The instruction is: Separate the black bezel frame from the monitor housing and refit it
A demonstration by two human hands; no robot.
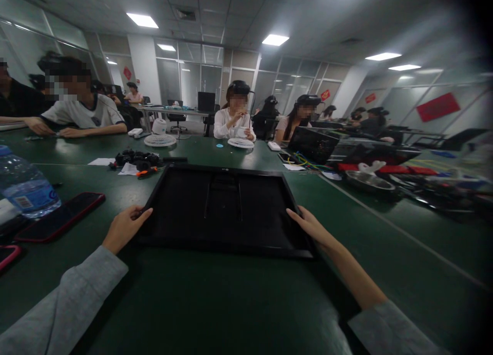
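Black panel (pixel 227 234): it is right in front of the person, over the green table (pixel 215 303), long from left to right, with a rim round it; I cannot tell if it rests flat or is held just above the table

Left hand (pixel 125 227): it holds the left edge, with the thumb over the rim and the other fingers partly hidden

Right hand (pixel 308 225): it holds the right edge the same way, thumb on top, fingers mostly out of sight

Slip: the thumbs only reach a little way in, so if one lets go too soon, that side could drop and bang the table

Bottle (pixel 33 190): it stands on the left, away from the panel, and a big swing that way could knock it over

Phone (pixel 61 219): this red-edged one lies between the bottle and the left hand, so a low left elbow or a dropped corner could push or scratch it

Black tangle (pixel 133 160): it sits just past the far left corner, next to white paper, and could get shoved if the panel is pushed forward

Metal bowl (pixel 370 183): it is off to the right among messy things, well apart from the panel, so only a wide swing might hit it
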